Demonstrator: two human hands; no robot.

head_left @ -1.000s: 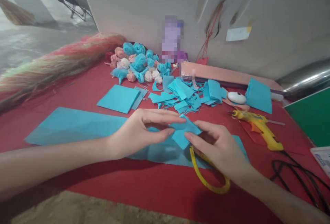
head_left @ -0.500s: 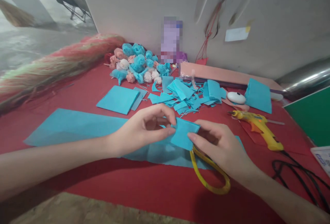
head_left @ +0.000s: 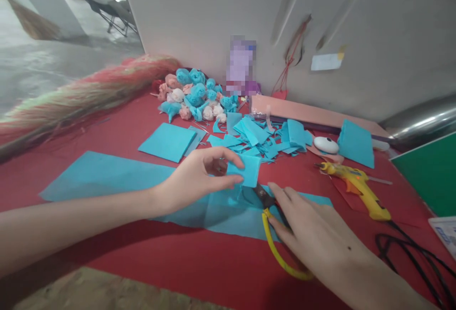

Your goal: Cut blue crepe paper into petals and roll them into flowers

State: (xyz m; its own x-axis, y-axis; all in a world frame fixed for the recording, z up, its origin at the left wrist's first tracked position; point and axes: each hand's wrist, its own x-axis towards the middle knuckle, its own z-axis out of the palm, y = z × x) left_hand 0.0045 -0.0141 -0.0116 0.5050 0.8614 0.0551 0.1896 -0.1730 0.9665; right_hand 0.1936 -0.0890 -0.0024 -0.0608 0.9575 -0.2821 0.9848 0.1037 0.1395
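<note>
My left hand (head_left: 204,169) pinches a small folded square of light-blue crepe paper (head_left: 251,171) between thumb and fingers, held above the long blue paper strip (head_left: 117,172). Black scissors with a yellow handle (head_left: 276,248) lie across that strip, blades pointing left and partly under the held square. My right hand (head_left: 302,224) is on the scissors, its thumb and fingers on either side of the handles. The far handle is mostly hidden by this hand.
A yellow glue gun (head_left: 356,184) with a black cord (head_left: 409,243) lies at right. Behind are blue paper scraps (head_left: 252,134), a stacked blue pad (head_left: 167,141) and paper roses (head_left: 197,93). A white oval object (head_left: 326,145) sits by another blue paper stack (head_left: 356,143).
My right hand has let go of the paper square and moved down onto the scissors. The square stays in my left hand, now turned more upright. The view has shifted slightly.
</note>
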